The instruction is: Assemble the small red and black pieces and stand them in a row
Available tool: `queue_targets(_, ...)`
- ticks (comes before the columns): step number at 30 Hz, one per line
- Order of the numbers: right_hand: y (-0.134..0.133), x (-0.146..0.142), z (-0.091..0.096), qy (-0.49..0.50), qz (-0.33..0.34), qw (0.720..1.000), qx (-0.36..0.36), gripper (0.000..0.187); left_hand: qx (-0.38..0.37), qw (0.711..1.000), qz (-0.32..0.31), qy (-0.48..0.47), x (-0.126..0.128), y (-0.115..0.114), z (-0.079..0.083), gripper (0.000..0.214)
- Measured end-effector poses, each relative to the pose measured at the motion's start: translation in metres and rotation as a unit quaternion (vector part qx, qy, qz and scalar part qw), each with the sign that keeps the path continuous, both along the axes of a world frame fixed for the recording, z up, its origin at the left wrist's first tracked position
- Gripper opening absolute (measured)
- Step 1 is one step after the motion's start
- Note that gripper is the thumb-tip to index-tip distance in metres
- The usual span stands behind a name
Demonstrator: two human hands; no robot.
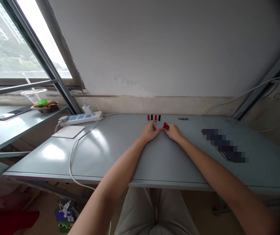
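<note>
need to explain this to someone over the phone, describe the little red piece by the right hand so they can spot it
On the grey desk, go right from the white power strip along the back edge to a row of four small upright red and black cylinders. Just in front sits one more red cylinder, the only one held, at the fingertips of the right hand.

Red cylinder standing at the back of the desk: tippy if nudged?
Likely yes: the red cylinder looks narrow and tall on a small base. Once down, it would probably roll on the smooth desk. It seems light too, being tiny beside the right hand.
</note>
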State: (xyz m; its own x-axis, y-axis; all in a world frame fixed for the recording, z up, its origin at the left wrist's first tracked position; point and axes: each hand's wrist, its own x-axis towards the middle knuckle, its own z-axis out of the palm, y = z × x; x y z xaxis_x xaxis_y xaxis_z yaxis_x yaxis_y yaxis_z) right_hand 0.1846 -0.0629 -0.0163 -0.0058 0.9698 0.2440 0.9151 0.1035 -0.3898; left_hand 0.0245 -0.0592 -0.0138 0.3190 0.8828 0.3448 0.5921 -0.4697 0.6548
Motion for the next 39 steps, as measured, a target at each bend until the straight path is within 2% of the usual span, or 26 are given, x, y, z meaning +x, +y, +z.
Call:
queue_targets(2, -0.007, -0.004, 0.004, -0.053, 0.028, 0.998, 0.026, 0.021, 0.029, 0.999, -0.016, -0.008, 0.000, -0.002, 0.003, 0.051)
queue_targets(6, -0.014, -0.008, 0.014, -0.149, 0.066, 0.985, 0.055, 0.021, 0.070, 0.996, -0.052, -0.007, 0.002, -0.002, 0.003, 0.025)
queue_targets(9, -0.016, -0.007, 0.018, -0.174, 0.072, 0.981, 0.048, 0.020, 0.069, 0.996, -0.057, -0.013, 0.004, -0.002, 0.001, 0.018)
queue_targets(14, -0.016, -0.005, 0.022, -0.164, 0.059, 0.984, 0.034, 0.018, 0.044, 0.998, -0.045, -0.018, 0.006, -0.006, 0.004, 0.020)
queue_targets(22, -0.011, 0.000, 0.019, -0.126, 0.064, 0.989, 0.039, 0.022, 0.070, 0.995, -0.068, -0.031, 0.005, -0.008, 0.006, 0.025)
queue_targets(30, -0.011, 0.001, 0.019, -0.131, 0.069, 0.988, 0.038, 0.020, 0.065, 0.996, -0.063, -0.028, 0.006, -0.008, 0.007, 0.022)
queue_targets(35, -0.011, -0.001, 0.019, -0.118, 0.064, 0.990, 0.042, 0.019, 0.032, 0.996, -0.032, -0.075, 0.010, -0.009, 0.009, 0.019)
queue_targets(39, -0.011, 0.000, 0.020, -0.123, 0.048, 0.991, 0.030, 0.019, 0.012, 0.993, 0.026, -0.114, 0.011, -0.009, 0.013, 0.019)
